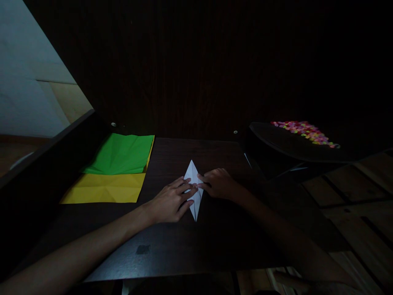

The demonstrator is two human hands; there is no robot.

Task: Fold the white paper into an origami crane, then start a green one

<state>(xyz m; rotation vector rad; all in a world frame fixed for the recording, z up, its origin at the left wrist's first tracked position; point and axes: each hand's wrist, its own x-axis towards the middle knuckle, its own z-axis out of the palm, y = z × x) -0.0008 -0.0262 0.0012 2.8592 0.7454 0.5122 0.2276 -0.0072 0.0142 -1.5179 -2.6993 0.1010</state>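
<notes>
Two hands are laid on a white folded paper diamond [193,189] at the middle of the dark surface [215,237]. The left hand [170,201] is pressed flat with fingers spread; the right hand [218,184] is curled, its fingertips pressed at the centre crease. Green paper [121,153] and yellow paper [106,188] are stacked nearby, left.

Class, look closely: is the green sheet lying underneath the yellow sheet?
No, the green sheet lies on top of the yellow sheet, covering its far part.

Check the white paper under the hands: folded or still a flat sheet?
Folded. The white paper is a narrow diamond, pointed at both ends, pressed flat by the left hand and right hand.
</notes>
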